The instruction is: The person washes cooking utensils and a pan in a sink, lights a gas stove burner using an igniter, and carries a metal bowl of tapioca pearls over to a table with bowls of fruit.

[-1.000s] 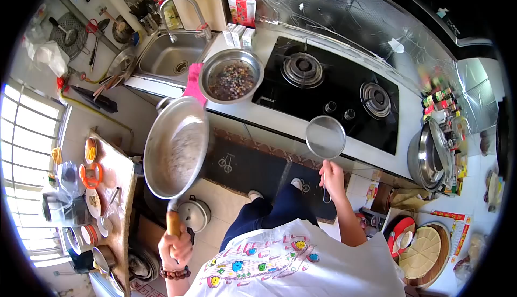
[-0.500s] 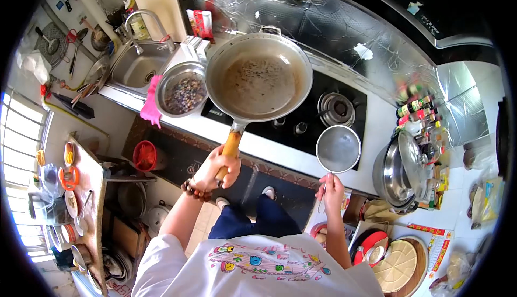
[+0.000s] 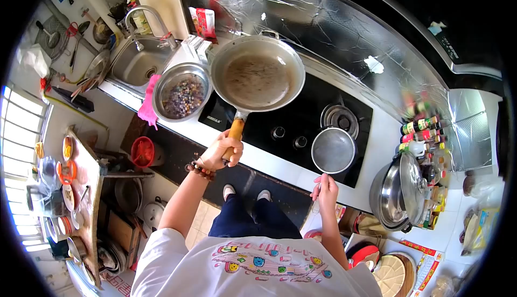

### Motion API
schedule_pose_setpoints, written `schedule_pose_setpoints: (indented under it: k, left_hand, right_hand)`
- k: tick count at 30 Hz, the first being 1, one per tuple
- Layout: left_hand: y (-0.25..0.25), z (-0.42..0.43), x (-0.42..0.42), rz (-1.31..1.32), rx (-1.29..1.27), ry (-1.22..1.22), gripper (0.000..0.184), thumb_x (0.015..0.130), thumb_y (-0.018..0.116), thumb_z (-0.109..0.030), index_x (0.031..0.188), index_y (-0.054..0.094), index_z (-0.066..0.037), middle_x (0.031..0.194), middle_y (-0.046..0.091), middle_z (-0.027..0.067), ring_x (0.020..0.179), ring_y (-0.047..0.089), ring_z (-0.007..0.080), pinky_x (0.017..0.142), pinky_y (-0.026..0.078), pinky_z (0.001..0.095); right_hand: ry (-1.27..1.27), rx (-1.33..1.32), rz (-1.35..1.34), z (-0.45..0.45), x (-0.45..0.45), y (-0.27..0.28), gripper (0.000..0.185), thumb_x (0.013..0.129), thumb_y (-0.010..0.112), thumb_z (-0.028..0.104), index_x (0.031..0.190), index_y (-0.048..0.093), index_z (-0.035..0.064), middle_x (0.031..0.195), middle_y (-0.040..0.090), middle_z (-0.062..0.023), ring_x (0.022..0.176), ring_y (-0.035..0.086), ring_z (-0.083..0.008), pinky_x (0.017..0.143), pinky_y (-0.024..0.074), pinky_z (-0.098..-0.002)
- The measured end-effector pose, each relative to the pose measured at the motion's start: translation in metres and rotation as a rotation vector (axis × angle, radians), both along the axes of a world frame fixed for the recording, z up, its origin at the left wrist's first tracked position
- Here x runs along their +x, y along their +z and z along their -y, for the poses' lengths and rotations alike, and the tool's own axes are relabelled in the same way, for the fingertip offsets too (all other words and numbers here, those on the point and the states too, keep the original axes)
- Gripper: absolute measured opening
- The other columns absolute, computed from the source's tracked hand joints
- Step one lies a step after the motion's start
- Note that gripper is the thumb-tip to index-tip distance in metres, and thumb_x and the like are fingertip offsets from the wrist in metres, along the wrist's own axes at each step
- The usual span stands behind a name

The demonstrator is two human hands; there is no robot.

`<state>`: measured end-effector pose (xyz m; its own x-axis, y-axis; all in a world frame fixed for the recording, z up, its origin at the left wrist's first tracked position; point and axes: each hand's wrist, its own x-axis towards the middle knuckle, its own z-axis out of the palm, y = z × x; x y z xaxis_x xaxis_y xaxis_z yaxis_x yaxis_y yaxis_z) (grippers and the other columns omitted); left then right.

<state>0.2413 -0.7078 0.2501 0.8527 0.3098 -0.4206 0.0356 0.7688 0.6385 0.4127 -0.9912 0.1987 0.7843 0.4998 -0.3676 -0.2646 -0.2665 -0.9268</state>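
Note:
My left hand (image 3: 229,149), with a beaded bracelet at the wrist, is wrapped round the wooden handle of a large metal pan (image 3: 258,76). The pan is over the left burner area of the black stove (image 3: 264,151), with brownish residue or liquid inside. My right hand (image 3: 325,190) holds the thin handle of a round mesh strainer (image 3: 333,150), whose bowl is over the stove's front right part, near the right burner (image 3: 340,118). Left of the pan, a metal bowl (image 3: 182,92) holds small multicoloured pieces in liquid.
A sink (image 3: 141,62) with a tap and a pink cloth (image 3: 148,103) are at the left. A large lidded pot (image 3: 392,192) and bottles (image 3: 420,130) stand at the right. Below the counter is a red bin (image 3: 144,152); a cluttered side table (image 3: 89,189) is at the far left.
The pan has swung from a tilted position at the left, in front of the counter, to level above the stove. The strainer has moved over the stove. Both hands keep their hold.

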Motion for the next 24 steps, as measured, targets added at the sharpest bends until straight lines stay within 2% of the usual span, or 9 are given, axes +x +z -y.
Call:
schedule_pose_setpoints:
  k: [11,13,15,17,18,19,21,23,24]
  left_hand:
    - [-0.010,-0.009,-0.003,0.003,-0.038,-0.111,0.018,0.075,0.050,-0.004,0.084,0.035,-0.004,0.055,0.044,0.0060,0.037,0.043,0.0154,0.033,0.035,0.0267]
    - [-0.007,-0.008,-0.003,-0.019,-0.020,-0.065,0.014,0.077,0.050,-0.006,0.076,0.037,-0.006,0.051,0.043,0.0055,0.034,0.039,0.0139,0.031,0.031,0.0249]
    - [-0.010,-0.012,-0.007,-0.011,-0.010,-0.110,0.012,0.079,0.051,-0.009,0.083,0.040,-0.003,0.057,0.048,0.0076,0.038,0.044,0.0151,0.035,0.036,0.0258]
    - [-0.008,-0.011,-0.007,-0.043,-0.029,-0.060,0.021,0.082,0.049,-0.016,0.094,0.044,0.001,0.069,0.055,0.0124,0.048,0.052,0.0187,0.047,0.044,0.0296]
    - [-0.013,-0.016,-0.011,0.083,-0.044,-0.150,0.040,0.088,0.045,-0.029,0.109,0.044,0.005,0.090,0.059,0.0176,0.070,0.060,0.0230,0.069,0.049,0.0343]
    - [-0.019,-0.015,-0.012,0.085,-0.045,-0.159,0.040,0.088,0.045,-0.029,0.109,0.044,0.005,0.090,0.059,0.0176,0.070,0.060,0.0230,0.069,0.049,0.0343]
    - [-0.024,-0.007,-0.016,0.073,-0.150,0.061,0.054,0.091,0.040,-0.040,0.118,0.041,0.006,0.106,0.057,0.0198,0.089,0.059,0.0249,0.084,0.045,0.0366]
    - [-0.037,0.007,-0.026,0.032,-0.119,0.045,0.051,0.092,0.039,-0.037,0.120,0.041,0.005,0.110,0.055,0.0185,0.093,0.057,0.0246,0.086,0.044,0.0358]
    - [-0.049,0.017,-0.034,-0.014,-0.086,0.031,0.048,0.093,0.038,-0.035,0.123,0.040,0.003,0.113,0.054,0.0172,0.098,0.055,0.0242,0.088,0.043,0.0350]
  right_hand:
    - [-0.001,0.144,-0.164,-0.072,-0.042,-0.011,0.035,0.096,0.039,0.027,0.078,0.051,0.0003,0.048,0.045,-0.0044,0.036,0.043,-0.0113,0.040,0.0421,-0.0252]
    - [-0.001,0.163,-0.174,-0.082,-0.045,-0.011,0.035,0.096,0.039,0.029,0.079,0.051,0.0008,0.050,0.046,-0.0043,0.036,0.043,-0.0118,0.042,0.0436,-0.0258]
    - [-0.025,0.184,-0.157,-0.092,-0.048,-0.008,0.035,0.096,0.039,0.029,0.079,0.051,0.0012,0.050,0.046,-0.0042,0.036,0.043,-0.0118,0.042,0.0433,-0.0257]
    - [-0.038,0.205,-0.152,-0.096,-0.052,-0.004,0.035,0.096,0.039,0.029,0.079,0.051,0.0016,0.050,0.046,-0.0040,0.037,0.043,-0.0116,0.042,0.0432,-0.0255]
    - [-0.047,0.220,-0.132,-0.098,-0.054,-0.002,0.036,0.096,0.039,0.029,0.077,0.051,0.0013,0.050,0.046,-0.0039,0.037,0.044,-0.0114,0.041,0.0426,-0.0253]
    - [-0.055,0.234,-0.111,-0.098,-0.056,0.000,0.036,0.096,0.039,0.028,0.076,0.052,0.0010,0.049,0.046,-0.0037,0.037,0.044,-0.0113,0.041,0.0420,-0.0250]
    - [-0.056,0.236,-0.085,-0.098,-0.060,0.007,0.036,0.096,0.040,0.028,0.076,0.052,0.0013,0.050,0.046,-0.0034,0.038,0.044,-0.0112,0.042,0.0414,-0.0251]
    - [-0.044,0.261,0.004,-0.099,-0.065,0.011,0.036,0.096,0.041,0.028,0.075,0.051,0.0010,0.051,0.046,-0.0033,0.039,0.044,-0.0112,0.043,0.0404,-0.0249]
    - [-0.024,0.222,0.006,-0.098,-0.066,0.013,0.037,0.096,0.039,0.030,0.075,0.051,0.0020,0.053,0.046,-0.0027,0.042,0.045,-0.0112,0.049,0.0435,-0.0256]
